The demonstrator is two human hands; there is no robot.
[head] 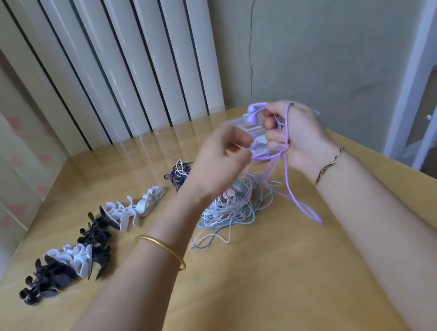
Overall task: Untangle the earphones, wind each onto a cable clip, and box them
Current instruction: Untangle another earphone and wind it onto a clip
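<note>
Holding the purple earphone (254, 108) clamped in my right grip (297, 135), I pinch its cable with the left grip (222, 159) alongside; slack hangs below.

Glossy tan wooden table (259, 287) set into a corner, bearing clips, cords and a box.

A row of black and white clips (92, 242) runs slantwise along the left side, bunched and touching one another. Just past its far end lies a small dark-and-white tangle (180, 173). Near the middle sits a bigger heap (232, 208) of pale blue, pink and white cords, with loose loops spilling toward the near edge. A purple cord (290, 182) rises from beside that heap, off the table. A clear box (236, 125) stands at the far edge, partly hidden.
</note>
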